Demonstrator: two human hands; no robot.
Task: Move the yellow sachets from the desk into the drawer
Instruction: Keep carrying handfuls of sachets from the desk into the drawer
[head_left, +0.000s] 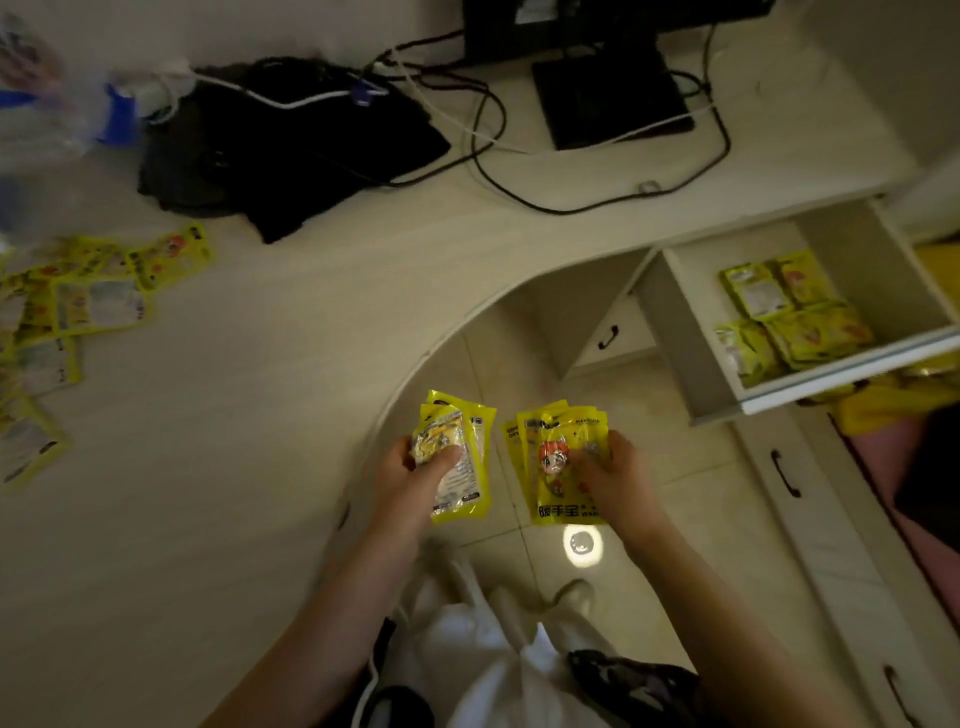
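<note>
My left hand (410, 480) grips a small stack of yellow sachets (465, 447), back side up, over the curved desk edge. My right hand (615, 480) grips another stack of yellow sachets (553, 467) with a red-haired cartoon figure on the front, held above the floor. Several more yellow sachets (88, 301) lie scattered on the desk (260, 415) at the far left. The open drawer (691, 322) at the right holds several yellow sachets (789, 317) in piles.
A black cloth or bag (291, 150), tangled cables (488, 130) and a monitor stand (608, 93) occupy the back of the desk. A plastic bag (47, 93) sits at the far left. Closed drawers with dark handles (784, 473) are below the open one.
</note>
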